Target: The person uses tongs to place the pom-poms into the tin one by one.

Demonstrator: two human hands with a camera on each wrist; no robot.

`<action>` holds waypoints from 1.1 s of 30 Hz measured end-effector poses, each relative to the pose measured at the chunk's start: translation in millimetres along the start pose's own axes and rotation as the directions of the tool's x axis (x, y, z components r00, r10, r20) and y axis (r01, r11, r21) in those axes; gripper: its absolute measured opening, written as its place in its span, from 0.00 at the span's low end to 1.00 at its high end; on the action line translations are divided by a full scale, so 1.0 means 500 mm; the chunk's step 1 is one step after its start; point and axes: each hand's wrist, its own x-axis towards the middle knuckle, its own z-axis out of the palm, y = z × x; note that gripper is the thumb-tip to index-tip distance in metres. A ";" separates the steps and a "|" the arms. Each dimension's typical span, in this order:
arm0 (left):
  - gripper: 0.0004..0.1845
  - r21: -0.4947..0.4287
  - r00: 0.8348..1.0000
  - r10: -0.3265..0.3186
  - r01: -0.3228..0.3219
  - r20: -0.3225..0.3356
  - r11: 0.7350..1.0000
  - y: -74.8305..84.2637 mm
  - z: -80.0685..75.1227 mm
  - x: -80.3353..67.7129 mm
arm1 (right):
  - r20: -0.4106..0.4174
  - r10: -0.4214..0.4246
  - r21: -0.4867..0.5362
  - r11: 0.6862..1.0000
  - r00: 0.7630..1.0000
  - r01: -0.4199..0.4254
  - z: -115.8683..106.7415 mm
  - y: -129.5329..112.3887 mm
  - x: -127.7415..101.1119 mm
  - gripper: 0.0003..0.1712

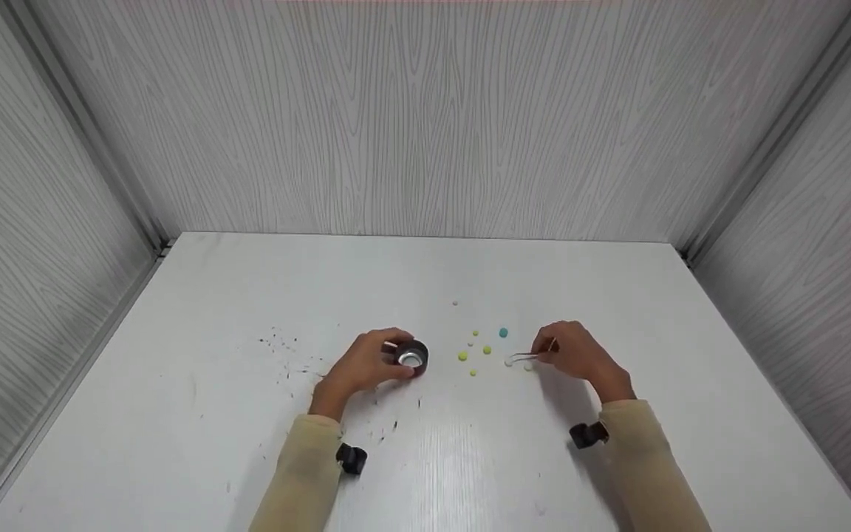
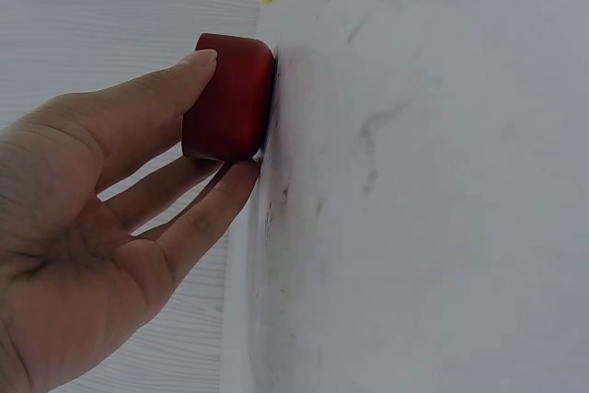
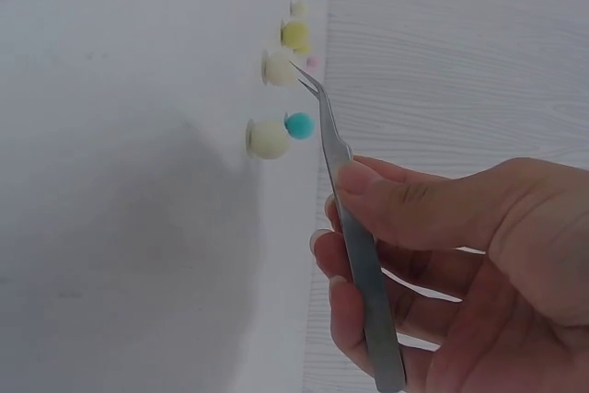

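Note:
My left hand [image 1: 368,360] grips a small round metal cup [image 1: 420,347], dark red outside and silvery inside, by its sides. The left wrist view shows the red cup [image 2: 230,98] standing on the table between thumb and fingers. In my right hand [image 1: 575,353] is a pair of bent-tip metal tweezers [image 3: 359,255], pinched between thumb and fingers. Their slightly parted tips are at a whitish ball [image 3: 279,69]; whether they touch it I cannot tell. A second whitish ball [image 3: 269,139] and a teal ball [image 3: 299,125] lie close by.
Several yellow balls, one a larger yellow ball [image 1: 462,356], lie between the hands, with a tiny pink ball [image 1: 455,303] farther back. Dark smudges [image 1: 285,343] mark the white table [image 1: 248,273] at left. Wood-grain panels [image 1: 411,118] enclose the back and sides.

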 end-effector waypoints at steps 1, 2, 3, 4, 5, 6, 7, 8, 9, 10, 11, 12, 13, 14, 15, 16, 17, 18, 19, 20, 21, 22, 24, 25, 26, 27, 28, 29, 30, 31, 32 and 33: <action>0.28 0.000 1.000 -0.002 0.002 0.000 1.000 -0.001 0.001 0.000 | 0.001 0.006 0.001 1.000 1.000 -0.006 0.001 0.001 -0.001 0.07; 0.28 -0.001 1.000 0.001 -0.001 0.001 1.000 -0.001 0.001 -0.001 | 0.002 0.007 0.002 1.000 1.000 -0.007 0.003 0.002 -0.001 0.07; 0.27 0.001 1.000 0.006 -0.006 0.002 1.000 -0.001 0.002 -0.001 | 0.002 0.007 -0.001 1.000 1.000 -0.007 0.004 0.003 -0.001 0.07; 0.27 0.004 1.000 0.013 -0.013 0.002 1.000 0.000 0.000 0.001 | 0.001 0.007 -0.003 1.000 1.000 -0.007 0.003 0.003 0.001 0.07; 0.27 0.009 1.000 0.021 -0.021 0.002 1.000 0.000 -0.001 0.002 | 0.000 0.006 -0.006 1.000 1.000 -0.006 0.002 0.004 0.002 0.07; 0.27 0.012 1.000 0.024 -0.024 0.004 1.000 0.000 -0.003 0.004 | -0.001 0.005 -0.008 1.000 1.000 -0.005 0.001 0.005 0.003 0.06; 0.27 0.015 1.000 0.030 -0.030 0.005 0.999 0.000 -0.004 0.005 | -0.001 0.006 -0.009 1.000 1.000 -0.006 0.000 0.005 0.004 0.06; 0.27 0.020 0.999 0.035 -0.035 0.007 0.999 0.000 -0.005 0.006 | -0.001 0.008 -0.011 1.000 1.000 -0.008 -0.001 0.005 0.005 0.06; 0.27 0.022 0.999 0.036 -0.036 0.008 0.999 0.000 -0.006 0.007 | 0.000 0.008 -0.014 1.000 1.000 -0.008 -0.001 0.004 0.006 0.06; 0.27 0.024 0.999 0.036 -0.036 0.009 0.999 0.000 -0.006 0.007 | 0.000 0.016 -0.013 1.000 1.000 -0.016 -0.002 0.004 0.006 0.07; 0.27 0.025 0.999 0.034 -0.034 0.010 0.999 -0.001 -0.006 0.007 | 0.001 0.019 -0.014 1.000 1.000 -0.019 -0.002 0.004 0.005 0.07; 0.27 0.024 0.999 0.031 -0.031 0.010 0.999 -0.001 -0.005 0.007 | 0.000 0.024 -0.013 1.000 1.000 -0.024 -0.001 0.003 0.005 0.07; 0.27 0.021 0.999 0.030 -0.030 0.011 0.999 -0.001 -0.005 0.006 | -0.001 0.027 -0.013 1.000 1.000 -0.027 0.001 0.002 0.005 0.07; 0.27 0.020 1.000 0.027 -0.027 0.011 0.999 -0.001 -0.004 0.005 | -0.001 0.026 -0.013 1.000 1.000 -0.026 0.002 0.002 0.004 0.08; 0.27 0.018 1.000 0.025 -0.025 0.011 1.000 -0.002 -0.003 0.004 | -0.003 0.024 -0.014 1.000 1.000 -0.024 0.003 0.001 0.003 0.08; 0.27 0.018 1.000 0.021 -0.021 0.010 1.000 -0.002 -0.002 0.003 | -0.006 0.027 -0.013 1.000 1.000 -0.027 0.005 0.001 0.002 0.08; 0.27 0.016 1.000 0.017 -0.017 0.008 1.000 -0.003 -0.001 0.002 | -0.009 0.022 -0.013 1.000 1.000 -0.022 0.007 0.001 0.001 0.08; 0.27 0.014 1.000 0.014 -0.014 0.007 1.000 -0.003 0.000 0.001 | -0.012 0.022 -0.012 1.000 1.000 -0.022 0.009 0.001 0.000 0.09; 0.27 0.012 1.000 0.011 -0.011 0.005 1.000 -0.003 0.000 0.001 | -0.015 0.019 -0.012 1.000 1.000 -0.019 0.008 0.000 0.000 0.09; 0.27 0.014 1.000 0.008 -0.008 0.004 1.000 -0.003 0.000 0.001 | -0.018 0.016 -0.011 1.000 1.000 -0.016 0.008 -0.001 0.000 0.09; 0.27 0.015 1.000 0.006 -0.006 0.002 1.000 -0.002 0.001 0.001 | -0.022 0.009 -0.012 1.000 1.000 -0.010 0.008 -0.001 0.001 0.09; 0.27 0.017 1.000 0.003 -0.003 0.001 1.000 -0.002 0.001 0.000 | -0.025 0.004 -0.011 1.000 1.000 -0.004 0.008 -0.002 0.002 0.09; 0.27 0.017 1.000 0.001 -0.001 0.001 1.000 -0.002 0.001 0.001 | -0.033 -0.009 -0.013 1.000 0.999 0.009 0.008 -0.004 0.004 0.09; 0.27 0.018 1.000 0.000 0.000 0.002 1.000 -0.002 0.001 0.000 | -0.039 -0.016 -0.010 1.000 0.999 0.015 0.008 -0.006 0.004 0.09; 0.27 0.017 1.000 0.000 0.000 0.002 1.000 -0.001 0.001 0.001 | -0.047 -0.024 -0.007 1.000 0.999 0.024 0.008 -0.007 0.005 0.09; 0.27 0.016 1.000 0.000 0.000 0.001 1.000 -0.001 0.001 0.001 | -0.055 -0.033 -0.002 0.999 0.998 0.033 0.008 -0.010 0.006 0.09; 0.27 0.015 1.000 0.001 -0.001 0.001 1.000 -0.002 0.001 0.001 | -0.063 -0.045 0.004 0.999 0.997 0.045 0.009 -0.012 0.007 0.09; 0.27 0.012 1.000 0.000 0.000 0.003 1.000 -0.002 0.001 0.001 | -0.070 -0.055 0.011 0.998 0.996 0.056 0.010 -0.014 0.008 0.09; 0.27 0.011 1.000 0.002 -0.002 0.003 1.000 -0.003 0.001 0.001 | -0.077 -0.064 0.018 0.998 0.995 0.066 0.011 -0.015 0.009 0.09; 0.27 0.009 1.000 0.004 -0.005 0.005 1.000 -0.003 0.001 0.002 | -0.082 -0.074 0.026 0.997 0.994 0.076 0.012 -0.016 0.010 0.09; 0.27 0.008 1.000 0.009 -0.010 0.006 1.000 -0.004 0.001 0.002 | -0.086 -0.082 0.029 0.996 0.993 0.085 0.014 -0.017 0.012 0.09; 0.27 0.007 1.000 0.015 -0.015 0.008 1.000 -0.004 0.001 0.003 | -0.089 -0.089 0.033 0.995 0.992 0.093 0.016 -0.018 0.013 0.09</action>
